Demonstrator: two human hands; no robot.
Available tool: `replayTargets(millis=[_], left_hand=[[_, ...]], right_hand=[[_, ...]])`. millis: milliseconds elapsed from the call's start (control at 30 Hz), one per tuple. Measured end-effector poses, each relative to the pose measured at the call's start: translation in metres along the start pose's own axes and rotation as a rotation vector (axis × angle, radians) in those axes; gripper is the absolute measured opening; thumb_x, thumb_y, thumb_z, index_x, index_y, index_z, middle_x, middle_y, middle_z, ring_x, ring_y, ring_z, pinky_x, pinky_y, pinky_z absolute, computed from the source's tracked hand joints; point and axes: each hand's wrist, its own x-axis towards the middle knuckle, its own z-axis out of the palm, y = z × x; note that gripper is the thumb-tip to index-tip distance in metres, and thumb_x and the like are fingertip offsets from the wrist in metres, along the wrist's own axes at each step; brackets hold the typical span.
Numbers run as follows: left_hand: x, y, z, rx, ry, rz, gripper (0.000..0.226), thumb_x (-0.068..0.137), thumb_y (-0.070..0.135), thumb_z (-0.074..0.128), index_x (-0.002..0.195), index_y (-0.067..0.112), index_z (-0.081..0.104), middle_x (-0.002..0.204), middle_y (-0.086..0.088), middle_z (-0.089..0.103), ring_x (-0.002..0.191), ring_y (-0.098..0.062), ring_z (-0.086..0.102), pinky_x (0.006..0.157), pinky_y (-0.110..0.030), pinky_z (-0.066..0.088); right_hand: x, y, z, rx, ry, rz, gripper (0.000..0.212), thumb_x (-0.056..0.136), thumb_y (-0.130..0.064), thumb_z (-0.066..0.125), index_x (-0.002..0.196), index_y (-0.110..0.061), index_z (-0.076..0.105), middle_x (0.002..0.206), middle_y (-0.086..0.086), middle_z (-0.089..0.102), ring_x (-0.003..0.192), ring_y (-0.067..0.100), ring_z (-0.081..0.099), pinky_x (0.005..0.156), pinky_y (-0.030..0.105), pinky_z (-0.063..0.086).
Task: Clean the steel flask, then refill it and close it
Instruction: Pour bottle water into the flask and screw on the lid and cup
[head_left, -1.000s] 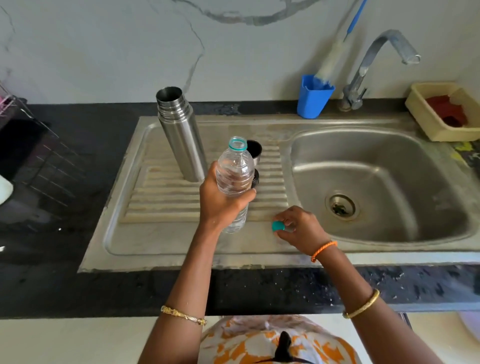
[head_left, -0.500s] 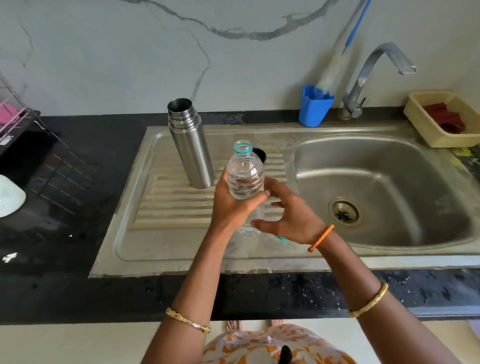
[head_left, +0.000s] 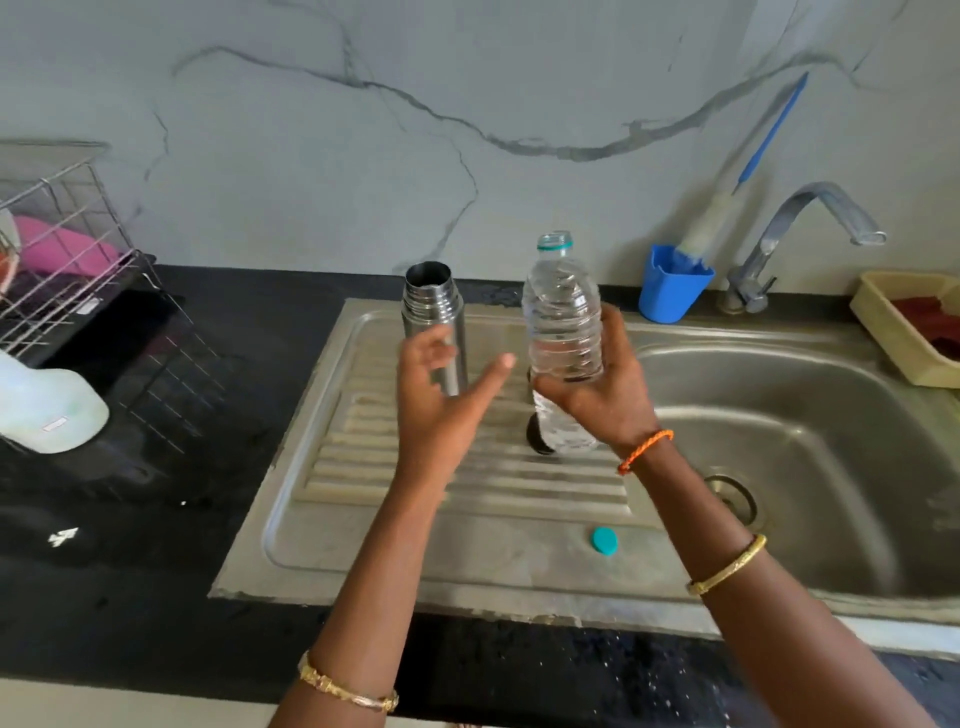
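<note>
The steel flask (head_left: 434, 317) stands upright and uncapped on the ribbed drainboard (head_left: 363, 467). My left hand (head_left: 441, 395) is spread in front of the flask's lower body, fingers relaxed, holding nothing. My right hand (head_left: 597, 395) grips a clear plastic water bottle (head_left: 563, 322) with an open neck and lifts it above the drainboard. Its teal cap (head_left: 604, 540) lies on the flat front part of the drainboard. A dark flask lid (head_left: 537, 441) shows partly behind the bottle's base.
The sink basin (head_left: 810, 467) with its drain lies to the right under a steel tap (head_left: 795, 234). A blue cup (head_left: 672, 286) holds a bottle brush. A yellow tray (head_left: 893, 332) sits far right, a wire dish rack (head_left: 67, 270) far left on the black counter.
The bottle passed from my left hand to my right hand and rose higher. My right hand left the teal cap on the drainboard. My left hand let go and moved toward the flask.
</note>
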Motion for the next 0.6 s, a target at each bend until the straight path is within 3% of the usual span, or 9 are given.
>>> replayTargets(millis=[67,167,233,333,400,600], left_hand=[[0.017,-0.019,-0.012,0.074,0.13,0.022,0.078,0.065,0.028,0.088,0.126,0.022,0.041,0.123,0.004,0.042,0.116,-0.012,0.045,0.098,-0.029,0.041],[0.048,-0.046,-0.02,0.188,0.048,-0.084,0.109,0.06,0.03,0.091,0.145,0.019,0.022,0.142,-0.002,0.027,0.135,-0.018,0.03,0.11,-0.031,0.031],[0.065,-0.057,-0.019,0.177,-0.026,-0.097,0.117,0.058,0.033,0.091,0.148,0.024,0.017,0.147,-0.003,0.033,0.135,-0.017,0.035,0.111,-0.034,0.033],[0.077,-0.071,-0.015,0.147,-0.062,-0.041,0.093,0.058,0.032,0.091,0.134,0.029,0.037,0.126,0.006,0.057,0.113,-0.014,0.057,0.099,-0.04,0.049],[0.08,-0.075,-0.013,0.149,-0.033,-0.032,0.073,0.061,0.029,0.09,0.12,0.031,0.046,0.107,0.015,0.061,0.098,-0.01,0.061,0.09,-0.034,0.053],[0.076,-0.074,-0.01,0.13,-0.001,-0.023,0.069,0.06,0.028,0.09,0.117,0.027,0.051,0.096,0.024,0.059,0.087,-0.003,0.062,0.075,-0.018,0.05]], right_hand=[[0.02,-0.007,-0.003,-0.059,-0.043,-0.01,0.069,0.063,-0.003,0.081,0.118,-0.02,0.043,0.093,-0.018,0.06,0.078,-0.008,0.061,0.072,0.012,0.049],[0.046,-0.015,-0.005,-0.2,-0.119,-0.056,0.073,0.062,-0.007,0.08,0.124,-0.02,0.044,0.097,-0.013,0.061,0.089,0.012,0.062,0.08,0.023,0.049],[0.06,-0.019,-0.005,-0.324,-0.154,-0.086,0.076,0.062,-0.011,0.08,0.129,-0.02,0.044,0.1,-0.011,0.059,0.092,0.015,0.059,0.081,0.02,0.042],[0.075,-0.02,-0.005,-0.478,-0.231,-0.125,0.08,0.063,-0.014,0.08,0.133,-0.023,0.044,0.108,-0.005,0.062,0.099,0.02,0.059,0.084,0.025,0.045],[0.081,-0.019,-0.005,-0.522,-0.242,-0.121,0.082,0.062,-0.015,0.079,0.135,-0.025,0.043,0.112,-0.002,0.063,0.1,0.022,0.06,0.088,0.034,0.048],[0.083,-0.02,-0.006,-0.673,-0.262,-0.128,0.081,0.063,-0.019,0.076,0.136,-0.032,0.043,0.117,-0.001,0.063,0.102,0.026,0.06,0.087,0.043,0.05]])
